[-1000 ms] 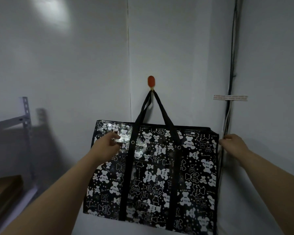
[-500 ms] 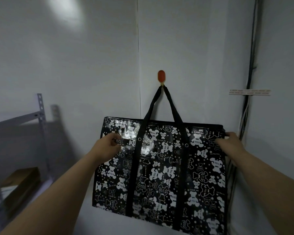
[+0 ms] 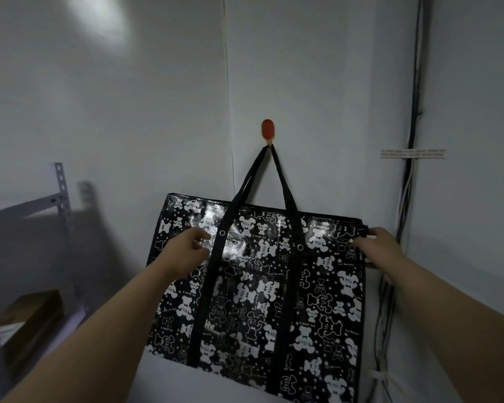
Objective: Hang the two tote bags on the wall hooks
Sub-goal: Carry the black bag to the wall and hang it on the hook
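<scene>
A black tote bag printed with white bears hangs by its black straps from an orange wall hook on the white wall. My left hand pinches the bag's front near the left strap, just below the top edge. My right hand grips the bag's upper right corner. Only this one bag and this one hook are in view.
A grey metal shelf rack stands at the left, with a cardboard box on a lower shelf. Black and white cables run down the wall corner to the right of the bag, held by a strip of tape.
My right hand moved from the cables at the bag's side onto the bag's upper right corner. My left hand stayed on the bag's front. The view shifted a little.
</scene>
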